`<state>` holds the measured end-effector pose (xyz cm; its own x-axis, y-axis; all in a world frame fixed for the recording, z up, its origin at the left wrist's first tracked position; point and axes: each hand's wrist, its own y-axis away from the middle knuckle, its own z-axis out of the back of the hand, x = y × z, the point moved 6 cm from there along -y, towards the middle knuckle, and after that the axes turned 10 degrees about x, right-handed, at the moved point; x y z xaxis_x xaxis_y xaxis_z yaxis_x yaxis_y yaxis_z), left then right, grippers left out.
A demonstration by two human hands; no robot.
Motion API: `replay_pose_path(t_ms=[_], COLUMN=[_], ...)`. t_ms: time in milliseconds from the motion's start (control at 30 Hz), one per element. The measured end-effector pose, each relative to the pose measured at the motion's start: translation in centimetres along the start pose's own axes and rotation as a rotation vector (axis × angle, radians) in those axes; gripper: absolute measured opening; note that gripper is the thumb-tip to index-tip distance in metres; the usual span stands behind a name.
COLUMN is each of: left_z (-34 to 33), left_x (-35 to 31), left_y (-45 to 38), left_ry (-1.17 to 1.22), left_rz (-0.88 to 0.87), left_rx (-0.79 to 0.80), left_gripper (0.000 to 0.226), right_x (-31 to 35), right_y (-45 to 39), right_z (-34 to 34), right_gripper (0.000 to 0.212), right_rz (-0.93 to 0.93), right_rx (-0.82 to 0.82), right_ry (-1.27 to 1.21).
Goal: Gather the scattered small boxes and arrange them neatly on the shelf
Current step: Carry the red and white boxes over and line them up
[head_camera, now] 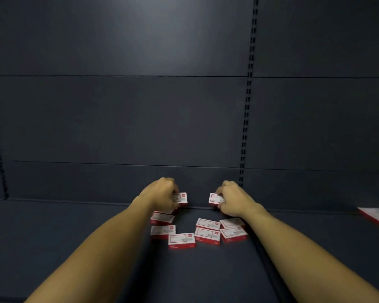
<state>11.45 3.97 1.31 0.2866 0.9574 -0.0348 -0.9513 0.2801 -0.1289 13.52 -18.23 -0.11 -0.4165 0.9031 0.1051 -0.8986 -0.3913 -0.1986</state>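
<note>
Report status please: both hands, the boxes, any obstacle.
Left hand grips a box at the shelf back wall. Right hand grips another box. Seven loose boxes lie scattered nearer. No obstacle seen.

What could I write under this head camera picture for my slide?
Left hand and right hand each grip a small red-and-white box at the back of a dark shelf, seven more boxes scattered nearer.
</note>
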Motion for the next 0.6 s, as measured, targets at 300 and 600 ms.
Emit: replay_pose_path(t_ms=[300, 600], left_z=[-1.5, -1.8], left_x=[-9.9, -20.1], left_y=[-3.1, -5.0], left_ry=[0.038, 0.062], left_rz=[-0.231, -0.405], left_rx=[0.004, 0.011], left_gripper=[0.042, 0.038], right_x=[-6.9, -13.9], right_y=[8.1, 17.0], right_z=[2.2, 5.3], right_gripper=[0.033, 0.033], right_rz=[-0.248, -0.496], right_rx=[-0.005, -0.015], right_ry=[0.069, 0.116])
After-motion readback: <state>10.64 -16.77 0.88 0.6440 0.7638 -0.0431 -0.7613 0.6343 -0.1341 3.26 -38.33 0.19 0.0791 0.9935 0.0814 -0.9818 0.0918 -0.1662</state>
